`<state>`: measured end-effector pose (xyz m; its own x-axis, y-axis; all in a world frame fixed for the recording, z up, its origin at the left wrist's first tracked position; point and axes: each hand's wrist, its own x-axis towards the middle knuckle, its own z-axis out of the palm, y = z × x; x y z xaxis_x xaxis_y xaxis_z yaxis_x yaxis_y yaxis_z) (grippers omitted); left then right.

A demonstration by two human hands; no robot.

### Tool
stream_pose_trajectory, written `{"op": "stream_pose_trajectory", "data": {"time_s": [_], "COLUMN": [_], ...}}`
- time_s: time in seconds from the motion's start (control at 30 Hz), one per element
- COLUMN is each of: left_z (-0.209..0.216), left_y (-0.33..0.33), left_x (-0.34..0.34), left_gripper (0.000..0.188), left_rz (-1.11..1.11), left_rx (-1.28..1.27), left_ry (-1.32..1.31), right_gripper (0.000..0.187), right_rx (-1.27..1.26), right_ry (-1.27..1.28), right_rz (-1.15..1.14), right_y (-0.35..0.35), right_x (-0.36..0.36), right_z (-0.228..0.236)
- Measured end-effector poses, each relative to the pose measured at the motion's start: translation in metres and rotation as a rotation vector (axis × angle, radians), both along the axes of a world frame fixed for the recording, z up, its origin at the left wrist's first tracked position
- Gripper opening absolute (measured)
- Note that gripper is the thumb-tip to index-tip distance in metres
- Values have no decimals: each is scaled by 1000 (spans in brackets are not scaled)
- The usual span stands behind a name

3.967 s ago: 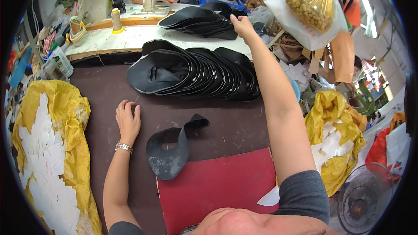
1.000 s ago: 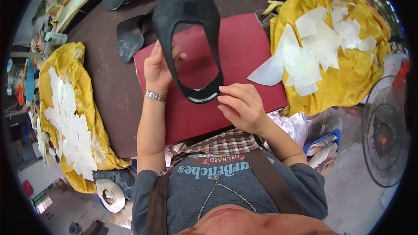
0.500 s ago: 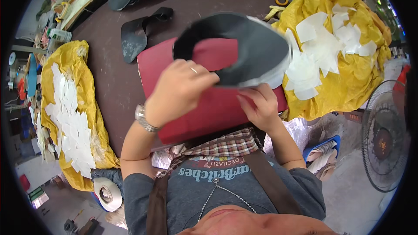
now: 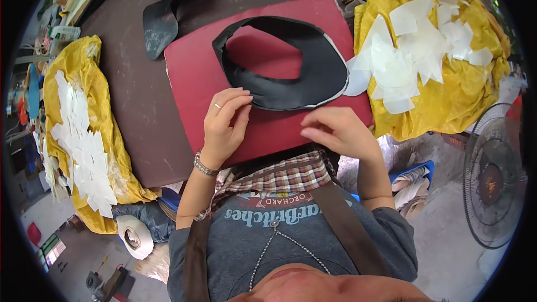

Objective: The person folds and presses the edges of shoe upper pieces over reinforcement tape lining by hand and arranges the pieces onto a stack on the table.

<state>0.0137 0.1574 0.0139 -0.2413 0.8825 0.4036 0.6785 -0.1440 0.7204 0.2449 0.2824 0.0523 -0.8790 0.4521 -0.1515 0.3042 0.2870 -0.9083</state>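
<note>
A black shoe upper (image 4: 274, 93), joined into a loop around an open middle, lies on a red board (image 4: 196, 95). Pale edging shows along its right rim. My left hand (image 4: 226, 126), wearing a ring and a bracelet watch, has thumb and fingertips closed at the upper's lower left edge. Just below the upper's lower right edge is my right hand (image 4: 342, 131), its thumb and curved fingers apart and holding nothing. White, partly translucent cut pieces (image 4: 400, 50) lie to the right, one beside the upper's toe end.
A second black upper (image 4: 159, 25) rests on the brown table (image 4: 120, 72) at the back left. Yellow sheeting (image 4: 134, 179) with white pieces (image 4: 84, 145) hangs at the left, and more yellow sheeting (image 4: 419, 117) lies right. A caged fan (image 4: 492, 176) stands at the far right.
The upper has come down flatter onto the red board, nearer the middle. My right hand has let go and moved slightly away from it; my left hand has shifted lower along its edge.
</note>
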Motion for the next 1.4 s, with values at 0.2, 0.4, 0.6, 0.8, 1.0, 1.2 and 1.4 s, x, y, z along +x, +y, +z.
{"op": "stream_pose_trajectory", "data": {"time_s": [0.2, 0.4, 0.6, 0.8, 1.0, 1.2, 1.4], "left_z": [-17, -22, -24, -23, -22, -23, -24], "left_y": [-3, -4, -3, -2, -2, -4, -1], "left_x": [7, 6, 6, 6, 6, 7, 6], "left_gripper": [23, 25, 22, 20, 19, 17, 16], "left_rz": [138, 207, 200, 191, 191, 194, 190], "left_rx": [66, 31, 40, 51, 56, 54, 51], "left_ry": [-11, 27, 6, -16, -44, -59, -51], "right_gripper": [15, 12, 13, 13, 13, 13, 13], "right_rx": [577, 707, 750, 761, 783, 794, 813], "right_ry": [146, 280, 305, 274, 278, 273, 249], "right_rz": [-94, -73, -133, -134, -137, -141, -154], "right_y": [-5, -38, -47, -45, -46, -47, -47], "right_x": [-23, -18, -13, -14, -14, -15, -14], "right_z": [-39, -65, -71, -71, -70, -69, -70]}}
